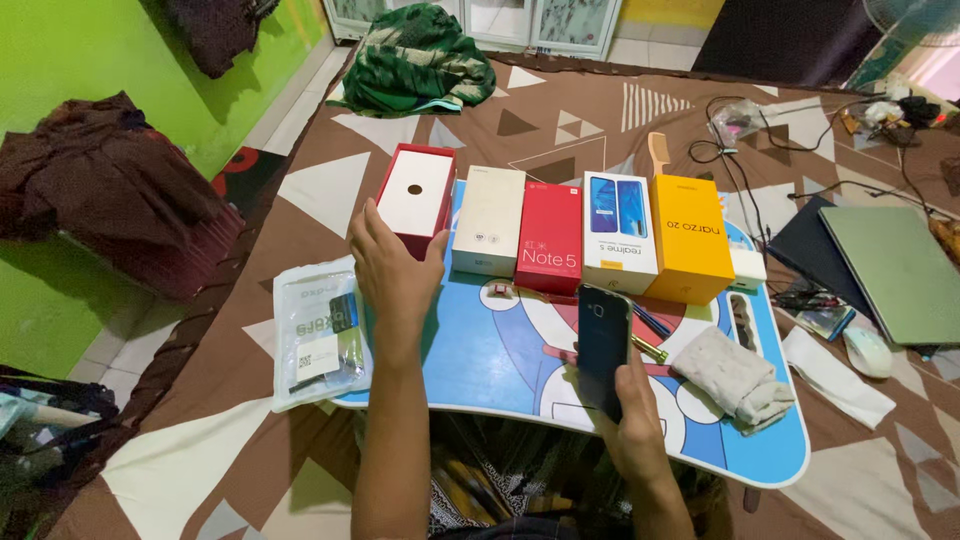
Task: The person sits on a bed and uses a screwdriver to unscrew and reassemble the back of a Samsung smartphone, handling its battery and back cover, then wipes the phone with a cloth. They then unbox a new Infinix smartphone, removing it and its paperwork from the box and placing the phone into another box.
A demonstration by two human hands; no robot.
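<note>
My left hand (pixel 392 270) rests on the near end of a red box with a white top (pixel 418 195), the leftmost of a row of phone boxes on a small blue lap table (pixel 490 350). My right hand (pixel 630 410) holds a dark blue phone (pixel 603 345) upright over the table's front. Beside the red-and-white box stand a cream box (pixel 489 220), a red box (pixel 549 238), a white box with blue pictures (pixel 619 232) and a yellow box (pixel 690 238).
A clear plastic packet (pixel 318 335) lies at the table's left edge, a folded grey cloth (pixel 735 375) at its right. A laptop (pixel 900 272), a white mouse (pixel 868 350) and tangled cables (pixel 760 135) lie on the brown bedspread to the right. Green fabric (pixel 415 60) is heaped at the back.
</note>
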